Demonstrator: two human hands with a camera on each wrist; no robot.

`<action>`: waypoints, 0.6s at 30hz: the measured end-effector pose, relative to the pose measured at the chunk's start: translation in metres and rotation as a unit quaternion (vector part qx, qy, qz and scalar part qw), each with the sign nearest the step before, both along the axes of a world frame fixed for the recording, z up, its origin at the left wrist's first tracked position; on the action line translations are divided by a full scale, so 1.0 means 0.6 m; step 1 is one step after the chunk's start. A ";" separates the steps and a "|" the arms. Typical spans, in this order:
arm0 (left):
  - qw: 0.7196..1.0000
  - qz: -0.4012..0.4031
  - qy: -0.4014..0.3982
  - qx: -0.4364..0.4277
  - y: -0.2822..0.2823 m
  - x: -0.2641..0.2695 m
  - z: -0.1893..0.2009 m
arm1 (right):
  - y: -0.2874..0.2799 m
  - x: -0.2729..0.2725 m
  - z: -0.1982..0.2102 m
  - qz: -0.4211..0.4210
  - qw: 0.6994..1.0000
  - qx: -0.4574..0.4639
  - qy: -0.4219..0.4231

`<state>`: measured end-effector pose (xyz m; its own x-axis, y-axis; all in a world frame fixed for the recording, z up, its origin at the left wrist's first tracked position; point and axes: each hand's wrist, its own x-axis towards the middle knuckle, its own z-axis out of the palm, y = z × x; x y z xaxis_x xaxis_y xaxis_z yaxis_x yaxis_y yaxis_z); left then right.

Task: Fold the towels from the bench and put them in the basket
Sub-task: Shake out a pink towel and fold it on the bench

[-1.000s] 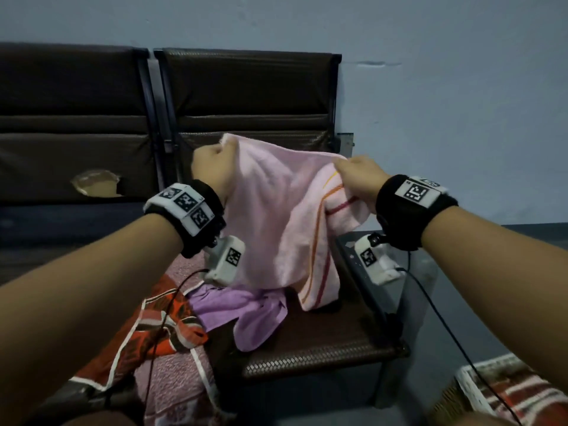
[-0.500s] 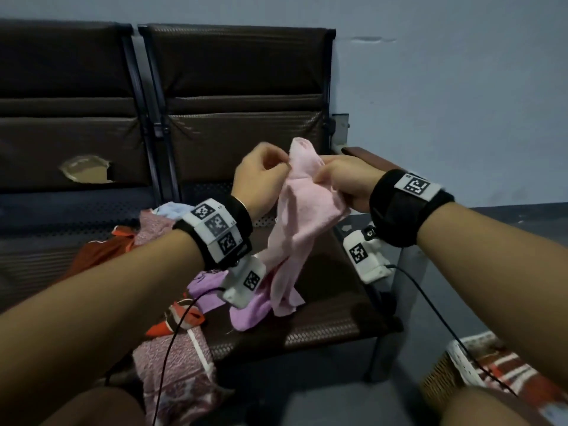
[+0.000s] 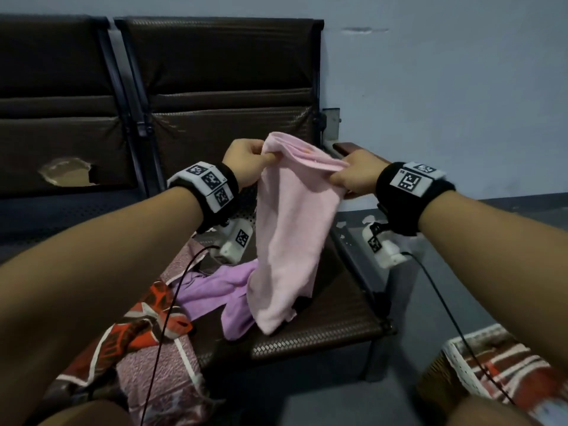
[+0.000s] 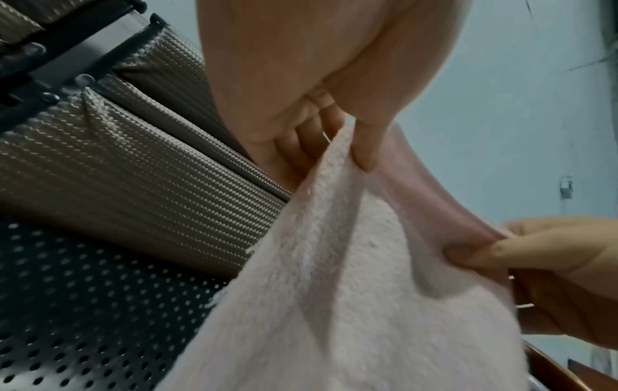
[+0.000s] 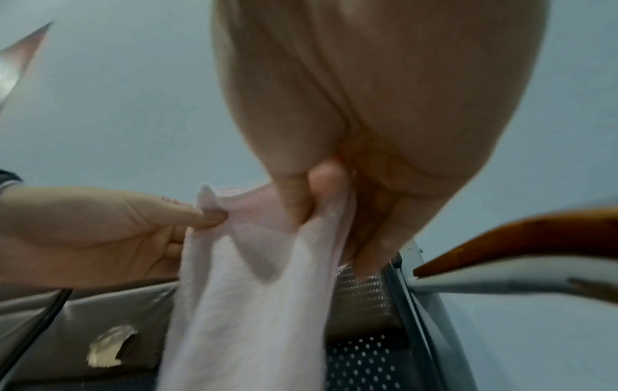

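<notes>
Both hands hold the pink towel in the air over the bench: the left hand pinches its top edge on the left, the right hand pinches the same edge on the right. Its long axis hangs straight down, with the low end touching the seat near a purple towel. More patterned cloths lie at near left. On the floor at near right stands the basket, nearer to the right hand, and a striped red and white cloth already lies in it.
</notes>
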<state>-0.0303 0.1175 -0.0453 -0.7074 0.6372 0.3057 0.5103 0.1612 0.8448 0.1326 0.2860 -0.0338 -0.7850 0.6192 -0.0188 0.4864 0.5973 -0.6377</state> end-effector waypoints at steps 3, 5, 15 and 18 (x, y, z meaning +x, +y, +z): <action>0.998 0.032 0.005 0.055 0.028 -0.011 0.017 | 0.014 -0.017 -0.004 -0.044 0.987 0.058 0.144; 0.994 0.031 -0.019 0.106 0.040 -0.021 0.036 | 0.023 -0.032 -0.006 -0.062 0.966 0.050 0.245; 0.993 -0.059 -0.103 0.008 -0.015 -0.001 -0.095 | 0.013 0.011 -0.101 0.023 0.980 -0.059 0.190; 0.976 -0.108 -0.146 -0.119 -0.044 0.032 -0.176 | -0.002 0.050 -0.167 0.055 0.992 -0.114 0.013</action>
